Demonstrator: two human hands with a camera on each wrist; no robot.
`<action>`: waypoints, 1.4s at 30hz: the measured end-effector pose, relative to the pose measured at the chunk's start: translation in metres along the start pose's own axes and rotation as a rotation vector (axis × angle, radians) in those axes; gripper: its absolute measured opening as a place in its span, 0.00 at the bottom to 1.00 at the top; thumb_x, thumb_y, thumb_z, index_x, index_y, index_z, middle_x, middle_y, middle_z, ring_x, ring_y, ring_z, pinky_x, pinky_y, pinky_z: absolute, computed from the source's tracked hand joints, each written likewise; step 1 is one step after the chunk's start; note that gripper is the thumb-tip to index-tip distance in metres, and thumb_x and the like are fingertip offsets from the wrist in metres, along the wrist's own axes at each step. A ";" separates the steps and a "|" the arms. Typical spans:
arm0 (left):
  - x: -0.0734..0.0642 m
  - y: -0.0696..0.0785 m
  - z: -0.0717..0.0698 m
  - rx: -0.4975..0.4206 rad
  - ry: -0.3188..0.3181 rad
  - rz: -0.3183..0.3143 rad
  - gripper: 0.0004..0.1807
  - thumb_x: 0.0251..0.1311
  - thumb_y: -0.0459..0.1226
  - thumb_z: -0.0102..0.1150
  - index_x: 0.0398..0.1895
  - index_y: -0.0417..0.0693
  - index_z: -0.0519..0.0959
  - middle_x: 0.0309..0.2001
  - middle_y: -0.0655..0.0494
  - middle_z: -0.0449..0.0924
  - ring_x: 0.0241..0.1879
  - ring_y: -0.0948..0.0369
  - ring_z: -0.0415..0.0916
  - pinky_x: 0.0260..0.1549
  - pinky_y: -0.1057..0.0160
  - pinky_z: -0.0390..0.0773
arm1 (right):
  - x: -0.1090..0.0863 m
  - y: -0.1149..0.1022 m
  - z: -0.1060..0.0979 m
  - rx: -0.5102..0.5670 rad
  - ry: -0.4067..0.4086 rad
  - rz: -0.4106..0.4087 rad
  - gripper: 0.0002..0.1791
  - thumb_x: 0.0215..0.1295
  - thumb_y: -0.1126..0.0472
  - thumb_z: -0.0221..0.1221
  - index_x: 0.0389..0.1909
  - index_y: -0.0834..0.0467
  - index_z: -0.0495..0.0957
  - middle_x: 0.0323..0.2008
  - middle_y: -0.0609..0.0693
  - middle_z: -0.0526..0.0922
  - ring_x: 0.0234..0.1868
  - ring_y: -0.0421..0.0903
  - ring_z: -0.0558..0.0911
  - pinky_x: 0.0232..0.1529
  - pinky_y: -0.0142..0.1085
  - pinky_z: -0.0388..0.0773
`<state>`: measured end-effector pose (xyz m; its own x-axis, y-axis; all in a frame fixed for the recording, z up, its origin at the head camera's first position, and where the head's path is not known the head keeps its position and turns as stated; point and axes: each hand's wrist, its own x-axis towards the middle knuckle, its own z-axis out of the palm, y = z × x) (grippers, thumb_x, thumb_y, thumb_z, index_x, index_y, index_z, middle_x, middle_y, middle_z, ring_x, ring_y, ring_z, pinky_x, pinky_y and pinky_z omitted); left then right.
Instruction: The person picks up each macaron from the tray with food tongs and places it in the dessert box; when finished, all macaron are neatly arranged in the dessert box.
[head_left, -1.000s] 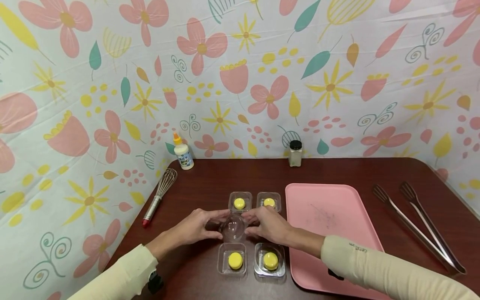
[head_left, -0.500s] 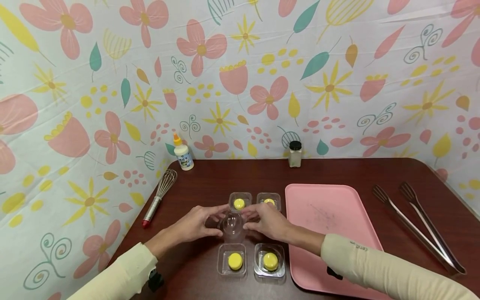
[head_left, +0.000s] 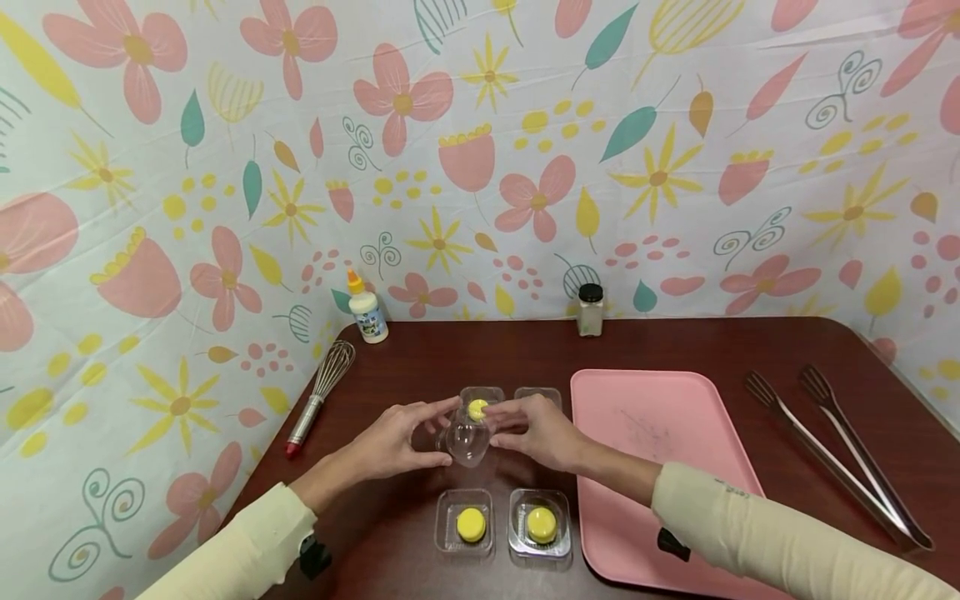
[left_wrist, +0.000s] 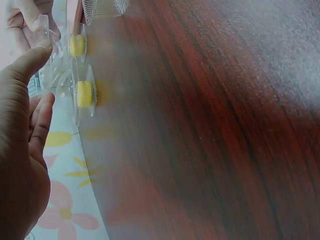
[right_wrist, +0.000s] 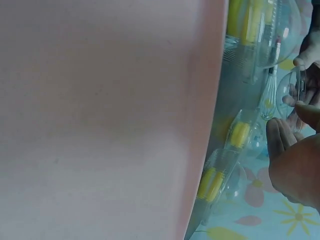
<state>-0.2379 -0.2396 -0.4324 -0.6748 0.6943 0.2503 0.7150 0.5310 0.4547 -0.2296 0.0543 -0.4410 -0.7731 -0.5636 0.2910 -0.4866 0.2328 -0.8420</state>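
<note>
Between both hands is a clear plastic dome lid [head_left: 468, 443], held above the table. My left hand [head_left: 397, 440] pinches its left edge with thumb and fingers. On the opposite edge, the right hand [head_left: 536, 433] pinches it too; the right wrist view shows the lid [right_wrist: 289, 95] by that thumb. Several clear square trays sit around them, each visible yellow round piece resembling a macaron. Two trays are nearer: left tray [head_left: 444, 546] and right tray [head_left: 517, 543]. Behind the hands are a far left tray [head_left: 495, 393] and a far right tray [head_left: 543, 392], whose contents my right hand hides.
A pink rectangular tray [head_left: 645, 392] lies right of the containers, under my right forearm. Metal tongs [head_left: 847, 450] rest farther right. A whisk [head_left: 318, 396] lies at left. A glue bottle [head_left: 367, 312] and a black-capped jar [head_left: 591, 312] stand by the floral cloth [head_left: 480, 167].
Both hands have risen slightly and shifted away from me with the dome lid, which has tilted. My right hand now covers the yellow piece in the far right tray.
</note>
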 end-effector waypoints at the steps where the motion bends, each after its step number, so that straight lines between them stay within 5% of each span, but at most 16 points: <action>1: 0.000 0.001 0.000 -0.002 0.010 0.007 0.44 0.58 0.44 0.82 0.76 0.44 0.73 0.49 0.61 0.87 0.45 0.67 0.81 0.47 0.58 0.85 | 0.000 -0.001 -0.001 0.006 -0.001 0.000 0.23 0.67 0.72 0.70 0.60 0.76 0.80 0.49 0.63 0.90 0.52 0.57 0.89 0.55 0.44 0.85; 5: 0.001 0.004 0.000 -0.003 0.064 0.050 0.43 0.57 0.43 0.82 0.75 0.44 0.74 0.49 0.59 0.86 0.45 0.65 0.81 0.45 0.55 0.86 | -0.001 -0.005 -0.003 0.037 0.020 0.028 0.21 0.71 0.69 0.68 0.61 0.74 0.80 0.49 0.62 0.90 0.52 0.55 0.89 0.52 0.39 0.86; 11: 0.006 0.010 0.003 0.014 0.129 0.134 0.44 0.57 0.43 0.82 0.75 0.45 0.73 0.62 0.52 0.81 0.49 0.63 0.81 0.46 0.53 0.86 | -0.001 -0.011 -0.004 0.202 0.097 0.134 0.17 0.70 0.73 0.67 0.57 0.75 0.83 0.49 0.65 0.88 0.50 0.57 0.90 0.46 0.40 0.88; 18: 0.009 0.021 0.006 0.052 0.136 0.164 0.45 0.56 0.44 0.83 0.75 0.44 0.73 0.66 0.50 0.79 0.51 0.62 0.80 0.50 0.57 0.85 | -0.001 -0.015 -0.005 0.302 0.156 0.187 0.13 0.66 0.78 0.66 0.50 0.80 0.83 0.44 0.69 0.87 0.48 0.62 0.90 0.45 0.42 0.88; 24: 0.009 0.023 0.009 0.038 0.141 0.168 0.45 0.56 0.46 0.83 0.76 0.45 0.72 0.67 0.55 0.76 0.51 0.64 0.79 0.48 0.53 0.86 | -0.001 -0.016 -0.006 0.235 0.191 0.155 0.09 0.65 0.80 0.67 0.45 0.77 0.86 0.39 0.67 0.88 0.38 0.60 0.91 0.39 0.45 0.89; 30: 0.009 0.023 0.011 -0.004 0.166 0.150 0.43 0.57 0.42 0.82 0.75 0.45 0.72 0.59 0.56 0.81 0.48 0.62 0.81 0.45 0.55 0.87 | -0.002 -0.017 -0.008 -0.009 0.257 0.071 0.06 0.62 0.75 0.72 0.38 0.65 0.92 0.34 0.56 0.91 0.32 0.46 0.89 0.30 0.32 0.85; 37: 0.013 0.028 0.010 -0.158 0.206 0.087 0.24 0.66 0.35 0.75 0.63 0.38 0.82 0.48 0.48 0.89 0.44 0.62 0.88 0.42 0.58 0.88 | -0.003 -0.017 -0.005 -0.083 0.278 -0.004 0.07 0.62 0.74 0.72 0.37 0.60 0.92 0.33 0.51 0.91 0.33 0.42 0.88 0.33 0.31 0.84; 42: 0.017 0.033 0.010 -0.230 0.244 0.053 0.14 0.67 0.36 0.73 0.54 0.42 0.87 0.47 0.55 0.91 0.42 0.65 0.88 0.41 0.62 0.88 | -0.006 -0.018 -0.002 -0.132 0.296 -0.077 0.10 0.60 0.76 0.71 0.37 0.60 0.91 0.32 0.47 0.89 0.33 0.38 0.86 0.36 0.38 0.87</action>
<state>-0.2242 -0.2054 -0.4216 -0.6812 0.5666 0.4636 0.7094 0.3543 0.6093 -0.2170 0.0556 -0.4270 -0.8071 -0.3334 0.4873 -0.5820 0.3102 -0.7517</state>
